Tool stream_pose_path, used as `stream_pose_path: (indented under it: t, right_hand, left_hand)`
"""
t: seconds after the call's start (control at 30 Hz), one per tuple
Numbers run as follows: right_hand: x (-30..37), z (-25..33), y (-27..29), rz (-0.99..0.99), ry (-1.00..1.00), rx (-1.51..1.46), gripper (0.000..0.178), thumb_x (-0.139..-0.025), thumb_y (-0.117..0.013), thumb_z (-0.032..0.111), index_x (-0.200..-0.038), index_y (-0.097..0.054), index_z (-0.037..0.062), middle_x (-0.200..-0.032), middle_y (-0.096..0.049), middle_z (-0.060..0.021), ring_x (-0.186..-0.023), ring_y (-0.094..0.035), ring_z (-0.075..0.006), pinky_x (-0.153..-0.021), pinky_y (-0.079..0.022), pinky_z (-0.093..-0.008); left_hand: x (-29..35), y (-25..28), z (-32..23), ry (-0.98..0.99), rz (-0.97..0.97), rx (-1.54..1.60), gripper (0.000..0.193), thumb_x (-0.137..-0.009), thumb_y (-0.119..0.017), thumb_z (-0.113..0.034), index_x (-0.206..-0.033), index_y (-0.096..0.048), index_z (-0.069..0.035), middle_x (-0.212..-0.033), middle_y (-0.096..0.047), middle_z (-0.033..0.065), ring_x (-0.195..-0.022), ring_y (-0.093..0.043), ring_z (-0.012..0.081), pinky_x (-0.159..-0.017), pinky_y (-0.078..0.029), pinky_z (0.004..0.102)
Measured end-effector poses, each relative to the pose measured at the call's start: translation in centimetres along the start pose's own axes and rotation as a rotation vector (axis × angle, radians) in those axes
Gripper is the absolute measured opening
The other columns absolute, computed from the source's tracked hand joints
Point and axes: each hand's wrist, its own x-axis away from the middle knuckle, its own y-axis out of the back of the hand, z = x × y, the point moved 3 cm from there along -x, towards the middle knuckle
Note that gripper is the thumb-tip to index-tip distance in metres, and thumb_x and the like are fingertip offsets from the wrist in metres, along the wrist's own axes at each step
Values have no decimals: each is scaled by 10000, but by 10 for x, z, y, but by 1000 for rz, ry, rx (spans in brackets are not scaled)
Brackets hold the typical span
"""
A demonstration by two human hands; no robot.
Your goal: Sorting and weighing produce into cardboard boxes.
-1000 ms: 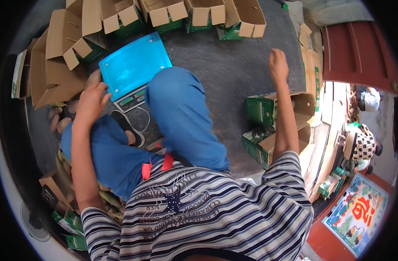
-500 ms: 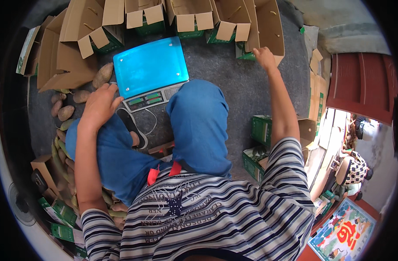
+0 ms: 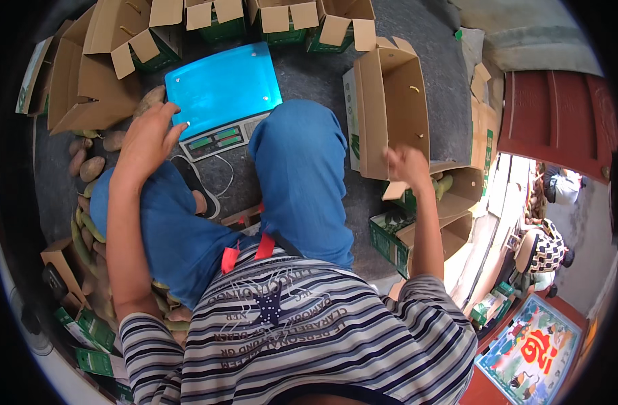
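Observation:
My right hand (image 3: 408, 167) is closed on the near edge of an open cardboard box (image 3: 373, 115), to the right of my knee. The box has brown inner walls, raised flaps and a pale outer side; its inside shows no contents. Some blur covers my right fingertips. My left hand (image 3: 147, 138) hovers with fingers apart by the front left corner of a digital scale (image 3: 221, 88) with a bright blue platform. Nothing lies on the platform. Beside that hand, a large brown tuber (image 3: 149, 101) rests partly hidden behind the fingers.
Several open cardboard boxes (image 3: 278, 17) stand in a row along the far side. Brown tubers (image 3: 91, 169) and long green vegetables (image 3: 83, 246) lie at the left. More green boxes (image 3: 392, 244) stand by my right arm, one holding green produce (image 3: 444, 183). A person (image 3: 549, 246) is beyond the doorway.
My right hand has drawn the box from the right end of the far row toward me, beside my right knee. My left hand stays by the scale, its fingers slightly more spread.

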Motion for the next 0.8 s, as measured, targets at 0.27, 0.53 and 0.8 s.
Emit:
stream_pose_path:
  t: [0.27,0.53,0.8]
  right_hand:
    - [-93,-1,-48,-366,-77,-62,473,-799,-550,473,-846,-609,7,-815,-621,-215,-845,-604,-358,-729,-464,-432]
    - [-64,-40,52,-883,-81,-509,490,-802,-615,422,-854,-620,-65,-709,-638,-177,-644,-594,-220,-627,-461,-350]
    - [50,100,161,-884,463,-784,275,-833,-645,224,-938,-625,-29,-803,-644,-83,-703,-574,-101,-654,-468,-237]
  left_hand:
    - [3,-8,7,6,16,10,257,-795,-608,-195,-958,-538,-8,-887,-579,175,-839,-559,350,-690,-431,428]
    - [6,-5,11,27,23,10,246,-795,-603,-204,-941,-541,-18,-895,-572,171,-845,-548,361,-701,-430,437]
    - [2,-15,10,-25,56,-46,249,-803,-592,-212,-948,-536,-18,-861,-557,167,-814,-543,357,-690,-427,447]
